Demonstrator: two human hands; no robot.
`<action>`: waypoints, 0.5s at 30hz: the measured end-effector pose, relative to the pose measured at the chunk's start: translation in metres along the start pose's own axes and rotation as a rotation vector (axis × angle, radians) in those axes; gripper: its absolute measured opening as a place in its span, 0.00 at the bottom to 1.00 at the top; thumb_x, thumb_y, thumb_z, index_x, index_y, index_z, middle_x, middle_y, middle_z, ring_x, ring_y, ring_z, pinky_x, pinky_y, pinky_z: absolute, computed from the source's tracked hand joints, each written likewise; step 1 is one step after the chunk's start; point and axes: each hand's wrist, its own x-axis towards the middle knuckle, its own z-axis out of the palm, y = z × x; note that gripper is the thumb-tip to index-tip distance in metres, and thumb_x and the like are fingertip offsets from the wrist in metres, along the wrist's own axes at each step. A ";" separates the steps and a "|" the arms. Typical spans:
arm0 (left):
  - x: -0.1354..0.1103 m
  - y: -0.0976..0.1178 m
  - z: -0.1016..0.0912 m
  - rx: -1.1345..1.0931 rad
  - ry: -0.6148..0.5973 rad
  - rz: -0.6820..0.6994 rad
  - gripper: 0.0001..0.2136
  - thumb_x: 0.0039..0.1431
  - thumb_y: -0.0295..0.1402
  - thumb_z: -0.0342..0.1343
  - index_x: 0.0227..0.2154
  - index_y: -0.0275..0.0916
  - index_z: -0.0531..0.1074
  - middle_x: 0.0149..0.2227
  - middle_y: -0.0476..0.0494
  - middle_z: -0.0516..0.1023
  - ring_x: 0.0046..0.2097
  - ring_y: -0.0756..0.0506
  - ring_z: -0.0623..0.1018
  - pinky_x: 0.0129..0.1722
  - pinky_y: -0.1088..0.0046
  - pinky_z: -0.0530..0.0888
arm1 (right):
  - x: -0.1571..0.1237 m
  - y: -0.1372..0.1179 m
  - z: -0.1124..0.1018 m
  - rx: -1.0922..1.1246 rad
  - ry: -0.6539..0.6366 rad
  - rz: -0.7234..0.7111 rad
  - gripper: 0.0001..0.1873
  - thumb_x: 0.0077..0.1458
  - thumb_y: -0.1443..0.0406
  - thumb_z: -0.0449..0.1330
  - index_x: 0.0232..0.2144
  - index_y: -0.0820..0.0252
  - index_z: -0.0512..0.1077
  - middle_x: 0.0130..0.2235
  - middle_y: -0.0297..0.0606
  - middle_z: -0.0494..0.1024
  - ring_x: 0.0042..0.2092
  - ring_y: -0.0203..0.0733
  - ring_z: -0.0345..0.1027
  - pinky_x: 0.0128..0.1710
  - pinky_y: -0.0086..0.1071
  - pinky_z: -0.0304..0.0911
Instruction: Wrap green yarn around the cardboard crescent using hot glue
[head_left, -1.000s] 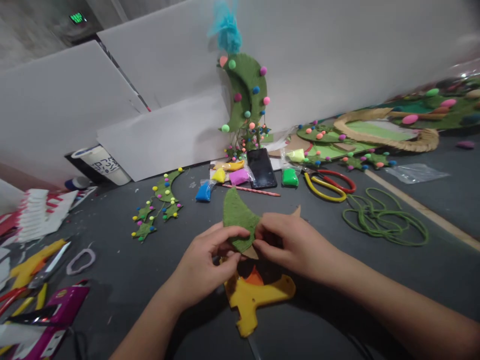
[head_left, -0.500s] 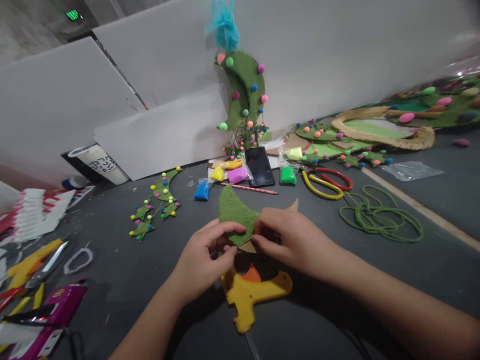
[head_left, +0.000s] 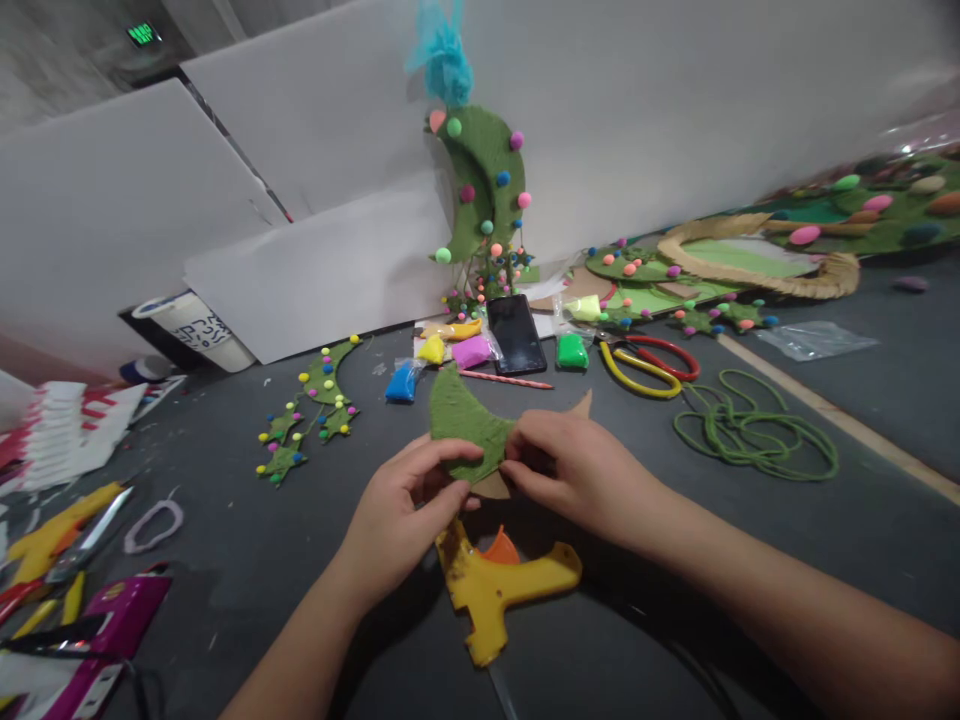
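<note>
A cardboard crescent (head_left: 463, 412), its left part covered with green yarn and its right tip bare brown, is held up between both hands. My left hand (head_left: 409, 505) grips its lower left side, thumb in front and fingers curled around the edge. My right hand (head_left: 574, 465) pinches at the border of the green covering, its fingertips pressed together; whether a yarn strand lies between them is too small to see. Just below lies a yellow hot glue gun (head_left: 502, 590) with an orange trigger and a clear glue stick at its rear.
Behind are a phone (head_left: 517, 335), a striped pencil (head_left: 506, 380), a green clay packet (head_left: 572, 351) and red-and-yellow scissors (head_left: 649, 368). Loose green cord (head_left: 754, 430) lies right. A finished moon ornament (head_left: 328, 372) sits left; a larger crescent (head_left: 491, 160) leans against the white board. Tools crowd the left edge.
The view has shifted slightly. Both hands keep hold of the crescent, which has tilted a little to the left, and my right fingers remain at the edge of the green covering.
</note>
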 end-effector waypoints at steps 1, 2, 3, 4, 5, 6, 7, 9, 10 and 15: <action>0.002 -0.001 -0.001 0.016 0.034 -0.004 0.10 0.56 0.31 0.55 0.41 0.41 0.74 0.39 0.46 0.71 0.35 0.48 0.80 0.38 0.71 0.78 | 0.001 0.001 -0.001 0.011 0.005 0.019 0.03 0.53 0.69 0.57 0.27 0.60 0.68 0.26 0.31 0.70 0.28 0.35 0.60 0.27 0.27 0.51; 0.003 -0.001 -0.003 0.041 0.077 0.000 0.10 0.56 0.32 0.55 0.41 0.40 0.73 0.39 0.46 0.72 0.34 0.48 0.80 0.38 0.71 0.78 | 0.002 0.004 -0.003 0.026 0.007 0.035 0.03 0.53 0.69 0.57 0.27 0.60 0.68 0.27 0.32 0.71 0.28 0.35 0.61 0.27 0.27 0.52; 0.006 -0.002 -0.005 0.074 0.123 0.009 0.10 0.56 0.33 0.56 0.41 0.40 0.73 0.40 0.46 0.72 0.34 0.48 0.80 0.38 0.71 0.78 | 0.003 0.006 -0.005 0.035 0.009 0.047 0.03 0.54 0.68 0.57 0.28 0.59 0.69 0.27 0.32 0.71 0.28 0.35 0.62 0.27 0.27 0.53; 0.008 -0.004 -0.008 0.105 0.168 0.023 0.11 0.56 0.33 0.56 0.41 0.40 0.73 0.41 0.45 0.72 0.35 0.48 0.81 0.39 0.71 0.77 | 0.004 0.010 -0.007 0.025 0.015 0.059 0.03 0.55 0.68 0.56 0.29 0.59 0.69 0.27 0.32 0.72 0.28 0.35 0.63 0.27 0.28 0.54; 0.010 -0.006 -0.010 0.134 0.201 0.034 0.11 0.56 0.33 0.56 0.42 0.40 0.73 0.42 0.45 0.73 0.35 0.48 0.81 0.40 0.70 0.77 | 0.005 0.013 -0.009 -0.014 0.031 0.074 0.03 0.55 0.67 0.56 0.30 0.59 0.70 0.28 0.32 0.72 0.28 0.36 0.63 0.28 0.28 0.54; 0.013 -0.009 -0.013 0.167 0.226 0.035 0.11 0.56 0.34 0.56 0.42 0.40 0.73 0.41 0.45 0.74 0.35 0.47 0.81 0.40 0.70 0.77 | 0.007 0.016 -0.011 -0.085 0.062 0.093 0.04 0.56 0.67 0.56 0.32 0.59 0.70 0.28 0.34 0.73 0.29 0.37 0.64 0.28 0.29 0.55; 0.015 -0.011 -0.015 0.193 0.245 0.022 0.12 0.56 0.34 0.55 0.42 0.39 0.72 0.38 0.45 0.75 0.35 0.47 0.81 0.40 0.69 0.77 | 0.008 0.019 -0.012 -0.180 0.100 0.103 0.04 0.56 0.67 0.55 0.33 0.61 0.71 0.30 0.37 0.73 0.31 0.40 0.65 0.30 0.31 0.57; 0.018 -0.015 -0.018 0.229 0.264 0.013 0.12 0.56 0.34 0.54 0.43 0.39 0.72 0.35 0.46 0.76 0.35 0.46 0.81 0.40 0.68 0.76 | 0.008 0.019 -0.013 -0.362 0.175 0.062 0.06 0.54 0.69 0.56 0.36 0.64 0.71 0.36 0.44 0.73 0.38 0.47 0.65 0.36 0.37 0.60; 0.020 -0.016 -0.019 0.238 0.273 0.011 0.12 0.56 0.34 0.54 0.43 0.39 0.72 0.34 0.46 0.77 0.35 0.45 0.82 0.40 0.68 0.75 | 0.007 0.017 -0.013 -0.411 0.179 0.001 0.09 0.53 0.70 0.56 0.38 0.65 0.71 0.40 0.47 0.73 0.42 0.50 0.64 0.40 0.40 0.60; 0.022 -0.009 -0.021 0.219 0.313 0.003 0.13 0.54 0.34 0.55 0.43 0.38 0.72 0.30 0.47 0.78 0.34 0.44 0.82 0.38 0.70 0.74 | -0.012 -0.012 0.000 -0.219 -0.312 -0.320 0.07 0.51 0.67 0.59 0.34 0.61 0.71 0.37 0.41 0.72 0.37 0.43 0.65 0.36 0.35 0.62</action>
